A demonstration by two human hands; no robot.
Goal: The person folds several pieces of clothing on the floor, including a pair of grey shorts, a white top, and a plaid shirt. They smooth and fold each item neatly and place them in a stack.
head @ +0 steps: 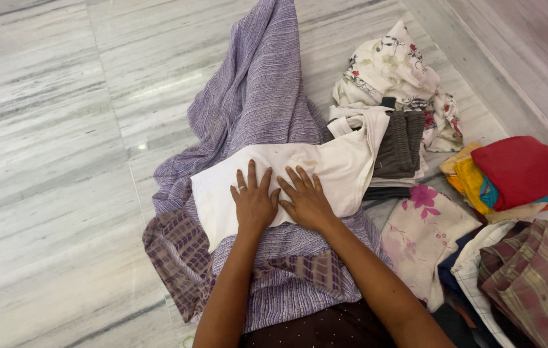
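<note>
Hands, left hand (254, 205) and right hand (306, 203), press flat with fingers spread, gripping nothing, on white garment (345, 169) atop purple striped cloth (254, 90) on floor (48, 161); fabric likely soft, light, best grasped at hems.

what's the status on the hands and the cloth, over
Left hand and right hand flat, fingers spread, on white cotton garment. Garment lies over purple striped cloth. Nothing blocking.

undershirt (325, 171): white | spread cloth (254, 96): purple striped | folded garment (522, 169): red | shorts (401, 143): grey | floor (48, 161): grey-veined marble
</note>
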